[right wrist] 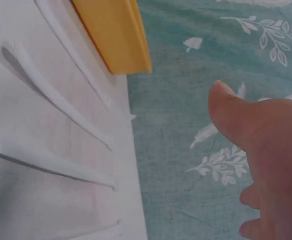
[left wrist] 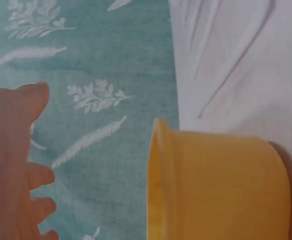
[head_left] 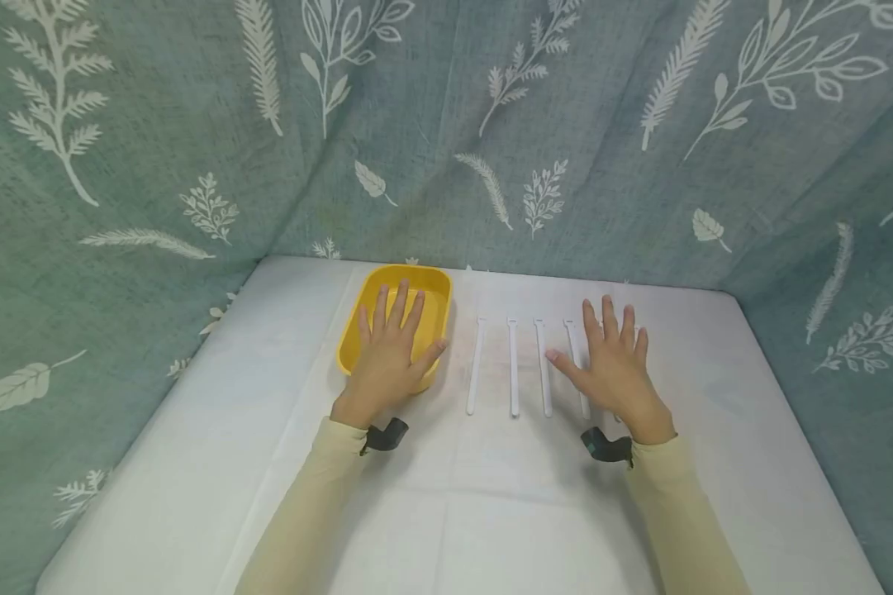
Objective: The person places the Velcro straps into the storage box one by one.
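My left hand [head_left: 388, 355] is held over the yellow tray [head_left: 345, 330], fingers spread and holding nothing. In the left wrist view the tray [left wrist: 221, 180] stands below and apart from that hand [left wrist: 8, 150]. Several slim white strips [head_left: 514, 364], each with a small slotted head at the far end, lie side by side to the right of the tray. Above the rightmost ones hovers my right hand [head_left: 617, 372], fingers spread, grasping nothing and partly hiding them. The right wrist view shows the strips [right wrist: 51, 162] lying apart from the right hand [right wrist: 276, 150].
A white cloth [head_left: 446, 529] covers the table. Green-blue fabric with a white leaf print [head_left: 431, 132] hangs behind the table and along both sides. Each wrist carries a small black camera, the left one [head_left: 387, 435] and the right one [head_left: 605, 446].
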A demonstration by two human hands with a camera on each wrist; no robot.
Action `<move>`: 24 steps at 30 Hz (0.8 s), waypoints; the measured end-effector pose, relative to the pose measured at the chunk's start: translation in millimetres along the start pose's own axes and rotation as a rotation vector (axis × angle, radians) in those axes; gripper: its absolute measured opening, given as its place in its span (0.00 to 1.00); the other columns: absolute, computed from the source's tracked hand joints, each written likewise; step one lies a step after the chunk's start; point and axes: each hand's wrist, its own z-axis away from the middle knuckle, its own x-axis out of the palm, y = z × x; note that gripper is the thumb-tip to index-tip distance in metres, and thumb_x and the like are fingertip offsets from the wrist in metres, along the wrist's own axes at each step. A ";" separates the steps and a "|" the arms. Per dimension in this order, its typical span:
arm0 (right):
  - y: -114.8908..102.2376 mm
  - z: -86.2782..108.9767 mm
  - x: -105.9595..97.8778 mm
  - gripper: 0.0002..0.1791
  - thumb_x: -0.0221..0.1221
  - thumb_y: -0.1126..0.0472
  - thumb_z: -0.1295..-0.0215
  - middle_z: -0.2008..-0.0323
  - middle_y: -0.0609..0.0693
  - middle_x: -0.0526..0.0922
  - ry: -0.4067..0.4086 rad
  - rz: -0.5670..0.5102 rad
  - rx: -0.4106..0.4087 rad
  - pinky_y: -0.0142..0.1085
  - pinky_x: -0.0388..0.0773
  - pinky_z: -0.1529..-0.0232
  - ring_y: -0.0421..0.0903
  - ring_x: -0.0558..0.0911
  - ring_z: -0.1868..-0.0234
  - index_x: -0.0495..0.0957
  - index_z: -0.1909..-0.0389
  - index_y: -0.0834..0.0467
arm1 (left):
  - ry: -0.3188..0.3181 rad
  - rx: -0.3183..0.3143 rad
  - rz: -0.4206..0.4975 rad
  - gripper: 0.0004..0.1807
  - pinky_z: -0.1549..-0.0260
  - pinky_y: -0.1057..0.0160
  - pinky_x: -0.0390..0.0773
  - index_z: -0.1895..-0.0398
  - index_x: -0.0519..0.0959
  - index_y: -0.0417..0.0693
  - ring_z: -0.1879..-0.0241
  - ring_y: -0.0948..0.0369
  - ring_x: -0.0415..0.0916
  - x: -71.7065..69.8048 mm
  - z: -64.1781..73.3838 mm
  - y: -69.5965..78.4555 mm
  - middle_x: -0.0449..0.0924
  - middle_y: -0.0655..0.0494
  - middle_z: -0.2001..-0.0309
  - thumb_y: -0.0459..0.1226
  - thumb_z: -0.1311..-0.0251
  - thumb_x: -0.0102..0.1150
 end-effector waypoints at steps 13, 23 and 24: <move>4.4 -1.9 -18.3 0.47 0.55 0.42 0.23 0.20 0.72 0.49 0.056 -0.287 0.012 0.76 0.56 0.25 0.73 0.49 0.20 0.47 0.18 0.64 | 0.077 -0.114 0.297 0.53 0.19 0.27 0.33 0.15 0.42 0.50 0.15 0.46 0.28 -19.5 18.5 -46.0 0.35 0.53 0.14 0.66 0.30 0.51; 14.1 -3.7 -9.5 0.32 0.57 0.53 0.22 0.41 0.72 0.79 0.223 -0.426 0.051 0.61 0.85 0.40 0.68 0.81 0.40 0.68 0.29 0.72 | 0.106 -0.349 0.554 0.56 0.18 0.32 0.48 0.14 0.43 0.53 0.15 0.45 0.39 -13.2 32.7 -71.4 0.39 0.52 0.14 0.63 0.35 0.62; 15.1 -3.5 -8.7 0.31 0.57 0.54 0.22 0.42 0.72 0.80 0.239 -0.436 0.059 0.60 0.86 0.42 0.68 0.82 0.42 0.69 0.30 0.72 | 0.104 -0.365 0.570 0.57 0.18 0.32 0.48 0.14 0.43 0.53 0.15 0.44 0.39 -12.1 33.9 -72.7 0.39 0.51 0.14 0.62 0.36 0.63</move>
